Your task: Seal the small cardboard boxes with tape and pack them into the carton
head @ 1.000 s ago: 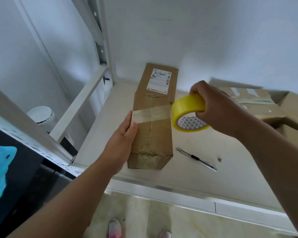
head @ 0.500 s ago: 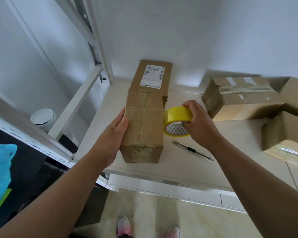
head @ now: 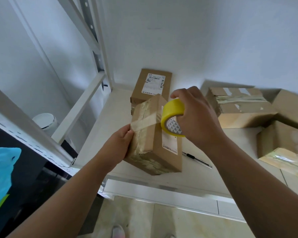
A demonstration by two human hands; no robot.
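Note:
A small brown cardboard box [head: 151, 143] is tilted up off the white shelf top, its long side with a white label turned to the right. My left hand [head: 118, 146] grips its left edge, the fingertips on the end of a clear tape strip [head: 144, 121] stretched across the box. My right hand [head: 194, 115] holds the yellow tape roll [head: 172, 117] against the box's right edge, with the strip running from it. A second labelled box [head: 153, 85] stands behind, against the wall.
A utility knife [head: 196, 159] lies on the shelf top [head: 222, 160] right of the box. Several taped cardboard boxes [head: 239, 107] crowd the right side. A white metal rack [head: 86, 100] rises at the left, with a white bin [head: 45, 121] below it.
The box has been tipped up and turned, showing its labelled side. My right hand has carried the roll from the box's lower right side up onto its edge, and a tape strip now spans the box.

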